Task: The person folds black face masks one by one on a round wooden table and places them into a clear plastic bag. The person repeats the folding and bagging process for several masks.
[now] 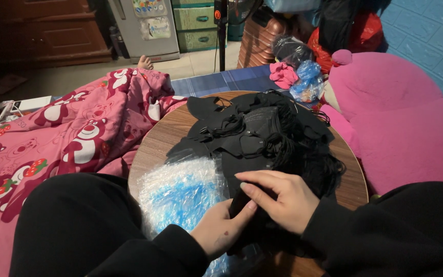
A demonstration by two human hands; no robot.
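At the bottom centre of the frame, the left hand [220, 228] and the right hand [283, 200] meet over a small stack of flat black fabric pieces [242, 202]. The left hand cups it from below with its thumb up against the edge, and the right hand is curled over the top, fingers pressing down. Both hands are closed on it. Handling it well seems to call for squaring the edges between the palms while keeping the dangling cords out of the grip.

Just left lies a crinkled clear and blue plastic wrapper [180, 195], touching the left wrist. Beyond, a loose heap of black fabric pieces with thin cords [262, 133] covers most of the round wooden table [152, 149]. Bare wood shows only along the left rim and right edge, so open room is small. The pink bear-print blanket [73, 133] lies left, and a large pink plush cushion [401, 118] right.
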